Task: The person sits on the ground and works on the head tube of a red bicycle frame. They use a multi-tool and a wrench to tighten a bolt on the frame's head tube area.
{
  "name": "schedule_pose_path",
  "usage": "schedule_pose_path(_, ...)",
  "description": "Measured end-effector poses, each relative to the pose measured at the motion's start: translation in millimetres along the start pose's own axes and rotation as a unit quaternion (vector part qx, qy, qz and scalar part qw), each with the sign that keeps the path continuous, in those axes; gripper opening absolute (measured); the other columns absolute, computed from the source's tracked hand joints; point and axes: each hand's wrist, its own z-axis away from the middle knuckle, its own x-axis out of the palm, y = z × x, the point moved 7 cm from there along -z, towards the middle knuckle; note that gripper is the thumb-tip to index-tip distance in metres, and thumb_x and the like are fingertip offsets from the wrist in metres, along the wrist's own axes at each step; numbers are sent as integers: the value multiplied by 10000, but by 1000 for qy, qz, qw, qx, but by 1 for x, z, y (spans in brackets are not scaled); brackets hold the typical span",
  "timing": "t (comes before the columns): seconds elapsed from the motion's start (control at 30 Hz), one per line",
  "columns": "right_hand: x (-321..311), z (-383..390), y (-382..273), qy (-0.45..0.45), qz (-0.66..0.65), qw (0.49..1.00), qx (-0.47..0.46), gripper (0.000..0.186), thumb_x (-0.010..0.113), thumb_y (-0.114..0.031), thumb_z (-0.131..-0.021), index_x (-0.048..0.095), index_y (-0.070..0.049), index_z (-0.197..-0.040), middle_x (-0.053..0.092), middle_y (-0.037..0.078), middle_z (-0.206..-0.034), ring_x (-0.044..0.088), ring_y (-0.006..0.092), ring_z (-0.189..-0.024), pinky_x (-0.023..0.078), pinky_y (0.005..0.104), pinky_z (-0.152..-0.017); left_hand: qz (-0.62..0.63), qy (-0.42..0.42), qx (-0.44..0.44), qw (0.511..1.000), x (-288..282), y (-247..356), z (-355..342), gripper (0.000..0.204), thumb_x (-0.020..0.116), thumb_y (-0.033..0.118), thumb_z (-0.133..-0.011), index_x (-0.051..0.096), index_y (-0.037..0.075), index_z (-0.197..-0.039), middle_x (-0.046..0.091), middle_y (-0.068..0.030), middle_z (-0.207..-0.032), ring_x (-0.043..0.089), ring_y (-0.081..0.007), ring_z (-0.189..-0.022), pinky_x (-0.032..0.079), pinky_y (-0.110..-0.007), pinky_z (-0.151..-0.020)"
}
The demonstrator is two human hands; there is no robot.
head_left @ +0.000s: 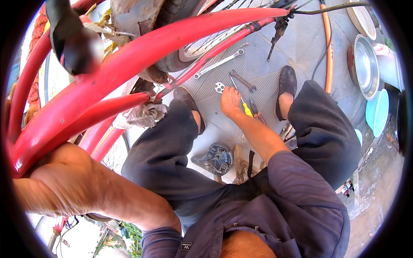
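The right hand (231, 102) is down at a multi-hole spanner (219, 87) on the tiled floor (258, 43), well in from its right edge, the left hand (62, 167) is against the red bicycle frame (129, 60), and I can't tell whether either grips.

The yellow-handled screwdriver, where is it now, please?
In the head view, the screwdriver lies between the shoes, just right of the right hand, left of the pliers.
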Motion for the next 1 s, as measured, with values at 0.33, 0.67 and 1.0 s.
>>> schedule_pose_path(0.33,12,-4,9,-26,-35,999,18,222,496,-123,-774,603,-25,-942,546,157,-1018,513,301,-998,400,427,-834,-22,-26,-5,999,15,5,6,472,462,486,-846,554,29,-919,619,-157,-866,630,-233,-767,532,-328,-672)
schedule_pose_path(0.67,3,12,-2,-102,-153,981,-53,264,502,-71,-710,612,5,-937,610,252,-868,596,383,-863,472,445,-752,-31,-27,-5,999,10,6,7,524,444,546,-849,534,36,-926,619,-160,-860,632,-228,-770,528,-296,-654)
schedule_pose_path(1.0,-159,34,-82,-174,-120,955,-209,306,511,-41,-714,630,-20,-994,642,182,-810,646,260,-682,519,347,-676,83,-7,29,996,-7,9,15,341,576,353,-859,526,25,-942,621,-107,-828,602,-167,-776,447,-279,-740)
